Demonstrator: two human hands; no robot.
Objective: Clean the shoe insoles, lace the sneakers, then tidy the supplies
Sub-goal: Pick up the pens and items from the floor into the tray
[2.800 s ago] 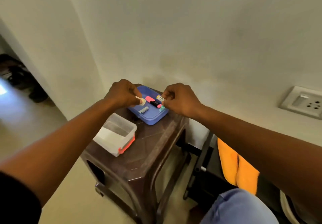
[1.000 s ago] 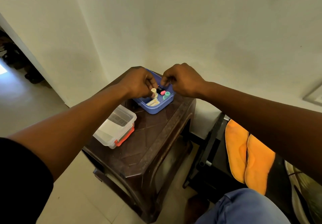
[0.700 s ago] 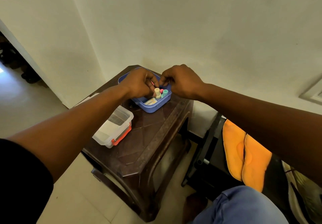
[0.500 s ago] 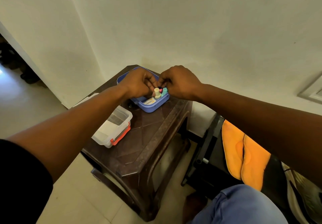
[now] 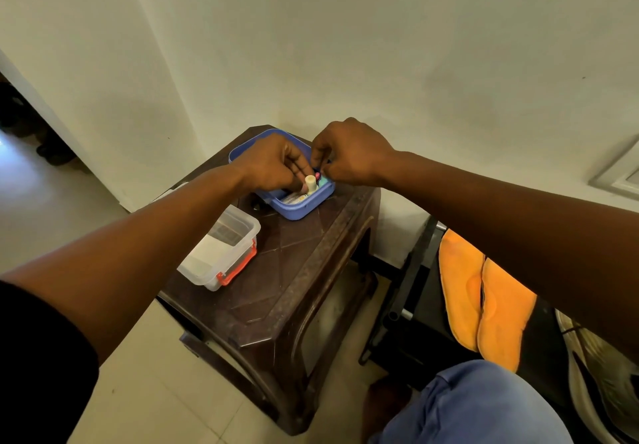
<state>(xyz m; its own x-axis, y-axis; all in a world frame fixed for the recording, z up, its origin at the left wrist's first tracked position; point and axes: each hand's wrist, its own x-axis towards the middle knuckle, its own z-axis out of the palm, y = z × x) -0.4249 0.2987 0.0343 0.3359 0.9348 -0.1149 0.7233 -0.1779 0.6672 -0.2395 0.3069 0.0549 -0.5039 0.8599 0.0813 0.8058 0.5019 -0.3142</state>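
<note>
Both hands are working inside the shallow blue plastic tray (image 5: 294, 210) sitting at the far corner of the dark brown plastic stool, the counter (image 5: 276, 270) here. The left hand (image 5: 273, 163) is curling its fingers down beside a small cream cylindrical tube (image 5: 310, 182) standing upright in the tray; whether its grip is actually clamped on the tube I cannot tell. The right hand (image 5: 349, 153) is pinching something small at the tray's far side, hidden by the fingers. Pink and teal pieces (image 5: 320, 179) are peeking out between the hands, and a labelled flat packet (image 5: 292, 197) is lying on the tray floor.

These supplies are looking light, rigid and easily toppled, so a fingertip pinch around the tube's middle should suit.

A clear lidless plastic box with an orange latch (image 5: 221, 253) is sitting nearer, apparently empty. Two orange insoles (image 5: 484, 305) are lying on the black rack (image 5: 408, 288) to the right.
</note>
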